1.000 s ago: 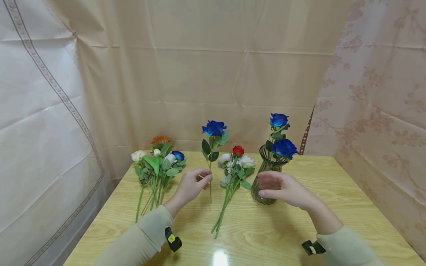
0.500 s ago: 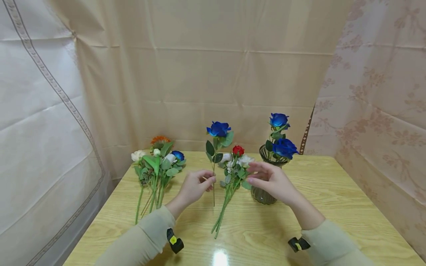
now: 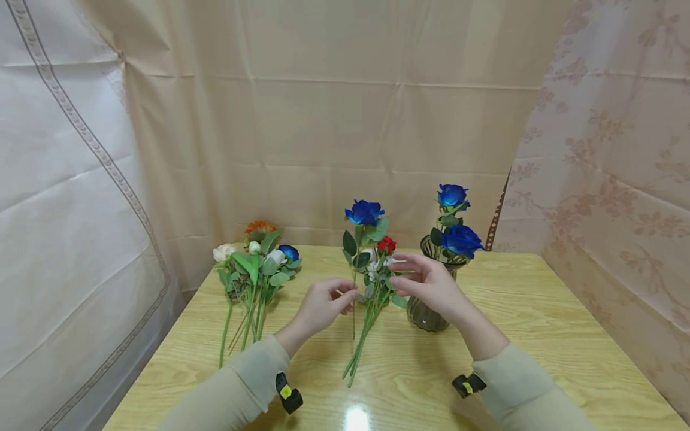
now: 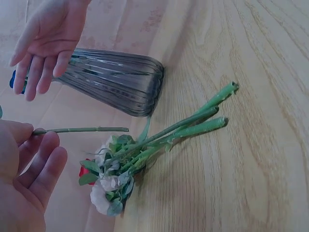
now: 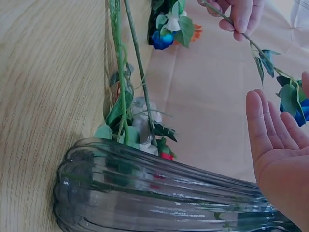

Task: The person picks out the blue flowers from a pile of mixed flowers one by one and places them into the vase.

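My left hand (image 3: 325,305) pinches the thin stem of a blue rose (image 3: 364,212) between thumb and fingers, the bloom upright above it. In the left wrist view the stem's lower end (image 4: 91,129) juts past the fingertips. My right hand (image 3: 431,284), fingers extended and apart from the rose, hovers in front of the vase and beside the middle bunch. The ribbed dark glass vase (image 3: 428,317) holds two blue roses (image 3: 461,240). Between the hands lies a bunch with a red rose (image 3: 386,244) and white flowers; the right hand partly covers it in the head view.
At the left of the wooden table (image 3: 539,335) lies another bunch, with an orange flower (image 3: 260,227), white flowers, a blue rose (image 3: 288,252) and long green stems. Beige cloth (image 3: 323,120) hangs behind the table, and patterned cloth (image 3: 620,179) hangs at the right.
My left hand has carried the blue rose a little to the right. My right hand has shifted left from in front of the vase towards the rose.
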A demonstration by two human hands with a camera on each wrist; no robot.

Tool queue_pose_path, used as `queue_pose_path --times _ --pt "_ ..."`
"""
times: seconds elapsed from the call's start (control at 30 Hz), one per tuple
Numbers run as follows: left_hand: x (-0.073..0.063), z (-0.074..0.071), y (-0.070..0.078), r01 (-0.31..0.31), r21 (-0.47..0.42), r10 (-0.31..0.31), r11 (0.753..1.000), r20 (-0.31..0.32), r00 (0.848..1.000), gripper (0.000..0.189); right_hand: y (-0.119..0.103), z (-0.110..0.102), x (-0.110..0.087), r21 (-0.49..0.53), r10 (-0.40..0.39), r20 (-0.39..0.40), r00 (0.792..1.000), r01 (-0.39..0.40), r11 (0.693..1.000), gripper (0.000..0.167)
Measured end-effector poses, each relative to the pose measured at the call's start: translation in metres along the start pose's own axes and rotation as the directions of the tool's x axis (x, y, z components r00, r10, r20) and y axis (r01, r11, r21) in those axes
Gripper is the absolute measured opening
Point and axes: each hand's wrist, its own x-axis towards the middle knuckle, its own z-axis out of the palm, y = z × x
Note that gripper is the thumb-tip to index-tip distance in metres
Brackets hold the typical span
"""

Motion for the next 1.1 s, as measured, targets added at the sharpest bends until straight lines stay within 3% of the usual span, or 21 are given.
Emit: queue_pose_path --times 0.9,1.1 --pt "0.002 0.023 0.011 0.020 -0.042 -0.017 0.999 0.068 0.998 0.017 0.004 0.019 0.022 0.082 0.022 0.008 1.000 -0.022 0.996 0.045" --pt "0.003 0.029 0.009 0.031 -0.076 -0.025 0.997 0.082 0.996 0.019 0.003 0.022 0.023 0.061 0.030 0.005 1.000 -0.030 0.998 0.043"
